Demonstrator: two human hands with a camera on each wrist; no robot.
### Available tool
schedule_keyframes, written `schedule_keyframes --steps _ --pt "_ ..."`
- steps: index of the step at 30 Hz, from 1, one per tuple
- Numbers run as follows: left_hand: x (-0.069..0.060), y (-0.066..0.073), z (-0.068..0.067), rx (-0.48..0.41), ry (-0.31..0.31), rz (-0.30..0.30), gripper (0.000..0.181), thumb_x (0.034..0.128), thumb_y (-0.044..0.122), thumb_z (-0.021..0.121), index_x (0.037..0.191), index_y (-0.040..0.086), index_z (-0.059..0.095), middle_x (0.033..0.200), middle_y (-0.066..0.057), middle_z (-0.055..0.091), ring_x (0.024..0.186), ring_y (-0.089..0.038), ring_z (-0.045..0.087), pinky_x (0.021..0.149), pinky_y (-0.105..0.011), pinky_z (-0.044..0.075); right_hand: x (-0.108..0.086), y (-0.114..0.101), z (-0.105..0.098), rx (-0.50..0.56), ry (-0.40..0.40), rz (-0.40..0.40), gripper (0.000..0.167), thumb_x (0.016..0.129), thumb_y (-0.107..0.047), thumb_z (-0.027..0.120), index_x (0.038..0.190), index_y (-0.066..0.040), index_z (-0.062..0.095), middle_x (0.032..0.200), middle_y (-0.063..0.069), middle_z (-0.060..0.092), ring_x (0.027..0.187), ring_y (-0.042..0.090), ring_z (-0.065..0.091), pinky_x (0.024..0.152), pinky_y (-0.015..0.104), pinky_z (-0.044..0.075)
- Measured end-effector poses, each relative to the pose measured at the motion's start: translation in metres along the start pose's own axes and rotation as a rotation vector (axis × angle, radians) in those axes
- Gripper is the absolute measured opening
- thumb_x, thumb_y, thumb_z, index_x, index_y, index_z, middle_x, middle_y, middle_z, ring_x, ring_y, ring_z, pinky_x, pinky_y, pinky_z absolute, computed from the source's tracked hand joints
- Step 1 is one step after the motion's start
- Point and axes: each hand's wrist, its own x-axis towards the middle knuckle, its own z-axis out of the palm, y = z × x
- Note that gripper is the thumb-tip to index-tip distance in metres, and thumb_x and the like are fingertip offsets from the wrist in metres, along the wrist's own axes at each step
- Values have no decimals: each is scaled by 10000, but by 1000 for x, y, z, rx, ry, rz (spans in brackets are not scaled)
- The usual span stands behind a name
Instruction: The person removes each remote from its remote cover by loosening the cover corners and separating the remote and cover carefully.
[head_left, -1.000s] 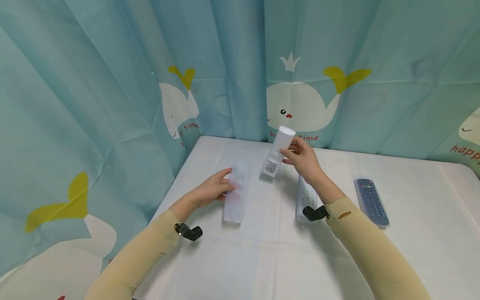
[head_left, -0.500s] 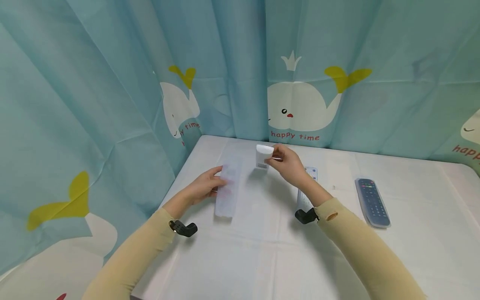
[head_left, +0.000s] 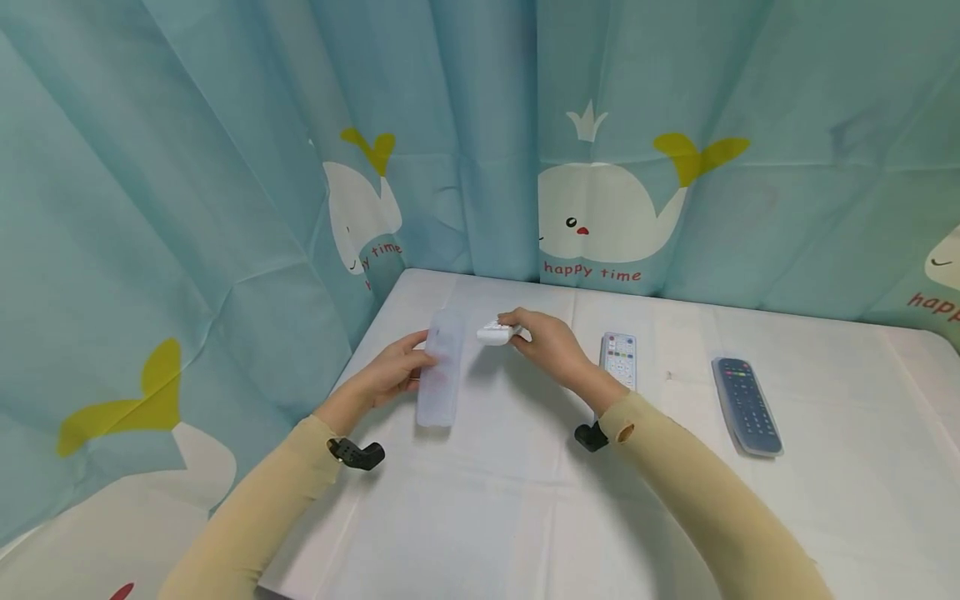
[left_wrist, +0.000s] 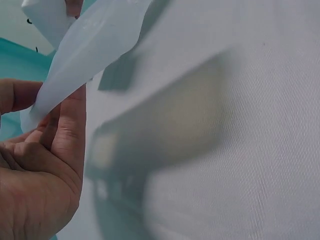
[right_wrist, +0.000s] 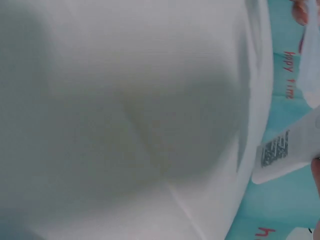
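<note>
My left hand (head_left: 392, 369) pinches a translucent remote-control cover (head_left: 441, 379) by its left side, thumb on one face and fingers behind. In the left wrist view the cover (left_wrist: 100, 47) looks thin and flat, raised off the table. Just to its right, my right hand (head_left: 551, 346) grips a white remote control (head_left: 495, 335), seen end-on and held above the table. The right wrist view shows a printed label on the back of this remote (right_wrist: 287, 147), close to the cover (right_wrist: 310, 70) but apart from it.
A white remote (head_left: 619, 354) in a clear cover lies partly behind my right forearm. Farther right lies a dark remote (head_left: 747, 407), also covered. The white tabletop (head_left: 465, 517) meets a blue whale-print curtain (head_left: 480, 167) at the back and left.
The white remote has come down and left, tipping from upright to end-on towards the cover. My left hand has shifted slightly left with the cover. The covered white remote is now less hidden.
</note>
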Motion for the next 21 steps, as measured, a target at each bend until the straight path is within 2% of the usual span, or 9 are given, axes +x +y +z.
schedule_keyframes --steps 6,11,15,21 --pt "0 -1 -4 -32 10 -8 726 983 97 615 1614 116 257 1199 -111 614 800 -136 618 591 -213 495 -1 3 12 -121 -36 -77 334 906 -3 762 1217 -87 674 1306 91 685 1196 293 644 984 440 522" --pt "1 -2 -6 -38 11 4 721 989 94 609 1615 108 253 1182 -110 632 768 -124 618 570 -203 489 -8 0 18 -237 -117 -175 285 925 1 736 1193 -49 649 1251 125 688 1172 299 644 961 416 531" --pt "1 -2 -7 -21 9 12 723 992 104 605 1620 103 246 1175 -111 644 777 -122 625 576 -197 494 -12 -2 23 -351 -183 -236 192 983 -26 668 1167 -50 618 1226 115 673 1184 284 630 944 393 538" --pt "2 -3 -7 -4 13 7 738 988 121 610 1626 112 238 1151 -110 642 750 -118 596 558 -194 469 -14 0 33 -465 -213 -321 119 987 15 627 1075 -49 578 1165 95 683 1158 260 635 897 368 555"
